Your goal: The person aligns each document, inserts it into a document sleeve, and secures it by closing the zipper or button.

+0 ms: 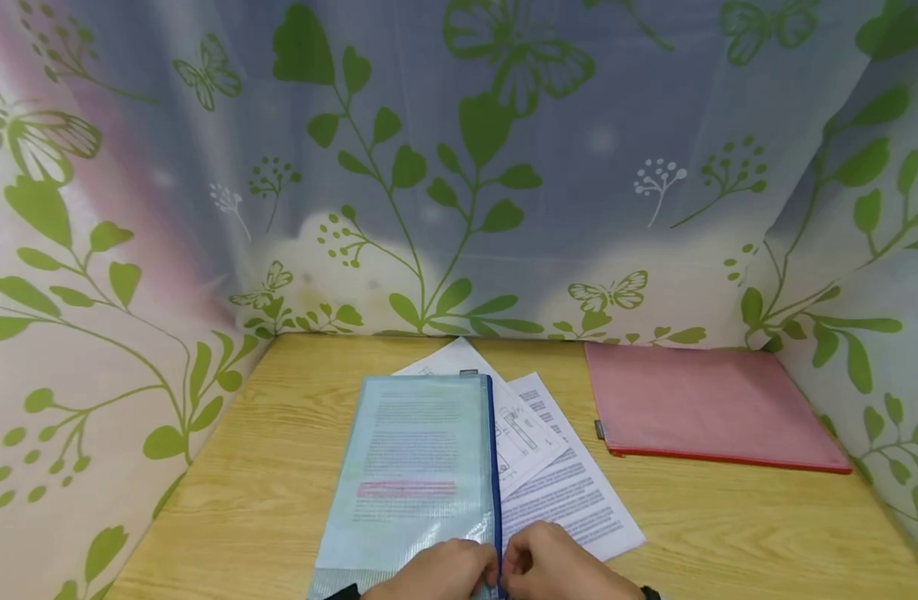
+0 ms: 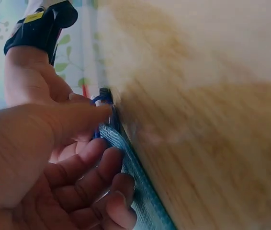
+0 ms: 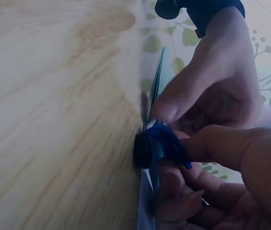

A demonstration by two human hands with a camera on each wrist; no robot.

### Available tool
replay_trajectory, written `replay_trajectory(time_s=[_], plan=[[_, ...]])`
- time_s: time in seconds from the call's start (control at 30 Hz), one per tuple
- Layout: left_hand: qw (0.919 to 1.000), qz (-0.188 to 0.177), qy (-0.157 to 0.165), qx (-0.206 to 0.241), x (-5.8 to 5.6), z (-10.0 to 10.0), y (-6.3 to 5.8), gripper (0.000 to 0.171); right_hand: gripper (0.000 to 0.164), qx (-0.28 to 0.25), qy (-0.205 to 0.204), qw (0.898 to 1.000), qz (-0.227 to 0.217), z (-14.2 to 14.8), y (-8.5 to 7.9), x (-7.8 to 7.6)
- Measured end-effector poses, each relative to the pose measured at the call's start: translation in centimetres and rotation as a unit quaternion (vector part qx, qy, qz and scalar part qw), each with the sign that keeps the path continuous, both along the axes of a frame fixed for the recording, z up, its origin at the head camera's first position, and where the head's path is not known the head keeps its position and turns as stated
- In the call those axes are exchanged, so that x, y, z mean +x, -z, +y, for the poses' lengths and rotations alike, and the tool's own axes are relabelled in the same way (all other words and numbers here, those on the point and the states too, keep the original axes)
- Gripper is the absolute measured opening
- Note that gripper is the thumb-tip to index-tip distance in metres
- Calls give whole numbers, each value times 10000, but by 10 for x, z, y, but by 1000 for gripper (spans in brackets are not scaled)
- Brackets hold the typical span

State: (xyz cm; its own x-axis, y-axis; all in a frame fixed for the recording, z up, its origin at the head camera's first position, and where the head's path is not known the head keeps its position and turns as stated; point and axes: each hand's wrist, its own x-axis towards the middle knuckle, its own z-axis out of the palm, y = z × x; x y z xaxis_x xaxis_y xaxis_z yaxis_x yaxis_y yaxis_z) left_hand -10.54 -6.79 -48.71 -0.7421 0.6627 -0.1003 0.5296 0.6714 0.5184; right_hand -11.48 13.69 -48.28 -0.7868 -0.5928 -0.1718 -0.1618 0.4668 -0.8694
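Note:
A clear zip folder (image 1: 398, 533) with a blue zip (image 1: 494, 467) along its right side lies on the table, a printed sheet with a pink-highlighted passage showing through it. My left hand (image 1: 439, 571) pinches the folder's near edge close to the zip's end, thumb above and fingers curled below. Right beside it, my right hand (image 1: 559, 567) grips the blue zip end (image 3: 166, 143) between thumb and fingers. Both hands nearly meet at this corner. In the left wrist view, a dark zip slider (image 2: 105, 92) with a blue loop sits just past my left thumb.
Partly under the folder are a sheet with drawings (image 1: 529, 442) and a page of printed text (image 1: 579, 504). A pink zip folder (image 1: 706, 400) with a red zip lies at the back right. Leaf-patterned curtains (image 1: 443, 208) enclose the wooden table (image 1: 241, 467).

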Motion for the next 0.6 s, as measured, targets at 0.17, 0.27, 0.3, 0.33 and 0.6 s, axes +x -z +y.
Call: replay_trajectory(time_s=[0.17, 0.27, 0.3, 0.33, 0.6], plan=[[9996, 166, -193, 75, -5, -2, -3, 15, 16, 19, 55, 9977, 679, -9, 2, -8], [9988, 204, -434, 77, -5, -2, -5, 17, 16, 20, 167, 9963, 845, -13, 3, -11], [9984, 195, -523, 63, -5, -2, -5, 19, 16, 15, 195, 9964, 829, -14, 3, -11], [9979, 192, -616, 61, -5, -2, -6, 20, 16, 5, 209, 9965, 808, -15, 2, -12], [9949, 304, -926, 241, -4, -5, -12, 21, 11, -132, 193, 9953, 941, -16, -3, -18]])
